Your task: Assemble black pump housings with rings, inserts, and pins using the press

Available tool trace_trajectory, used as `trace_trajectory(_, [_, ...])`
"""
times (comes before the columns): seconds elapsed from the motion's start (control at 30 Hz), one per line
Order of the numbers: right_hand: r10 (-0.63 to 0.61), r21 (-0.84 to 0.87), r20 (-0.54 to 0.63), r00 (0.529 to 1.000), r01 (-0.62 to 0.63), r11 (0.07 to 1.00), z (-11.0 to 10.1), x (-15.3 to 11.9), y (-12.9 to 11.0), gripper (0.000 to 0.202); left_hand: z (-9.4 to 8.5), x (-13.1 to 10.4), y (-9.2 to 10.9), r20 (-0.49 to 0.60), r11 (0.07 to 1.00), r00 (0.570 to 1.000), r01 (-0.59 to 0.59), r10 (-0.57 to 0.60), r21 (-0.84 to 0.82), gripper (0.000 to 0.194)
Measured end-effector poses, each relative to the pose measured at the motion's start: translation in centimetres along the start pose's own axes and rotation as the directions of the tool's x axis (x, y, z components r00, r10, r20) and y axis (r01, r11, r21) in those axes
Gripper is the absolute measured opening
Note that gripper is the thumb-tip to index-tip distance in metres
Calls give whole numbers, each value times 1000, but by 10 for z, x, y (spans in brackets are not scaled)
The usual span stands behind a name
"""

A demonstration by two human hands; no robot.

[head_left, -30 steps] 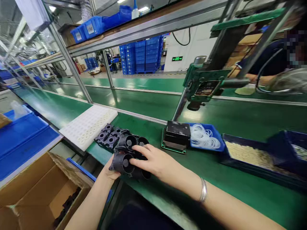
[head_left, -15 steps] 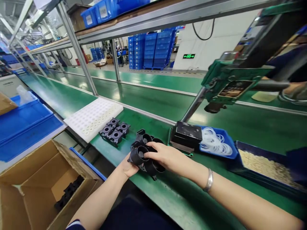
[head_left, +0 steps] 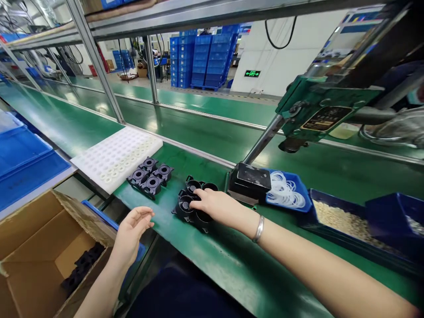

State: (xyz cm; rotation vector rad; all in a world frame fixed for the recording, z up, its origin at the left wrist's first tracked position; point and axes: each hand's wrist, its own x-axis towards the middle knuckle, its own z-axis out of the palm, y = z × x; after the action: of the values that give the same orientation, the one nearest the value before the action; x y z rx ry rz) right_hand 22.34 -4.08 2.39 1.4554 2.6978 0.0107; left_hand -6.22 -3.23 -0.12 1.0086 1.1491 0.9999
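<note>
A black four-ring housing [head_left: 186, 206] rests on the green bench. My right hand [head_left: 212, 203], with a silver bracelet at the wrist, has its thumb and fingers hooked into the rings of this housing. Off to its left, my left hand [head_left: 134, 225] hovers over the bench's near edge, fingers loosely curled and apart from the thumb, holding nothing. A second black four-part housing [head_left: 153, 182] lies between the first one and a white tray [head_left: 96, 164], which has rows of round pockets and some pale rings along its near side.
A green press [head_left: 318, 108] stands over a black block [head_left: 251, 179] at the right. Beyond are blue bins with clear rings [head_left: 286, 194] and small beige parts [head_left: 341, 218]. An open cardboard box [head_left: 36, 251] with black parts sits lower left.
The held housing has come down onto the bench. My left hand has let go of it and moved left, while my right hand has stayed on it. The camera view has shifted slightly.
</note>
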Motion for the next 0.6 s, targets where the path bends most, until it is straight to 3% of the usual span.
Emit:
trace_trajectory(0.13, [30,115,-7,1000,-29,993,5,-3,8,40,5,5,0,20,996,998,-67,66,65,25])
trace_trajectory(0.2, [72,342,-81,994,-40,939,8,-7,16,36,12,8,1,61,985,991,-128,122,119,25])
trace_trajectory(0.23, [128,511,-138,982,-40,859,11,-10,20,33,16,9,3,85,974,984,-169,158,149,25])
trace_trajectory(0.27, [220,696,-183,958,-31,717,13,-14,23,30,21,11,5,116,959,972,-221,203,179,25])
trace_trajectory(0.3, [333,864,-190,924,-4,504,17,-18,23,27,26,12,8,158,935,954,-286,256,210,26])
trace_trajectory(0.33, [440,974,-141,887,44,223,21,-21,22,25,32,13,12,214,900,925,-362,315,241,27])
trace_trajectory(0.4, [545,937,44,837,155,-314,33,-27,14,26,45,15,21,359,789,833,-532,422,307,32])
trace_trajectory(0.43, [547,855,124,828,191,-483,41,-29,8,29,52,16,27,445,714,772,-614,454,336,36])
trace_trajectory(0.5, [523,744,198,829,220,-630,55,-32,-3,37,67,18,40,625,558,640,-745,446,366,49])
trace_trajectory(0.6, [507,707,219,834,222,-671,72,-35,-12,41,85,20,57,835,376,456,-865,308,333,63])
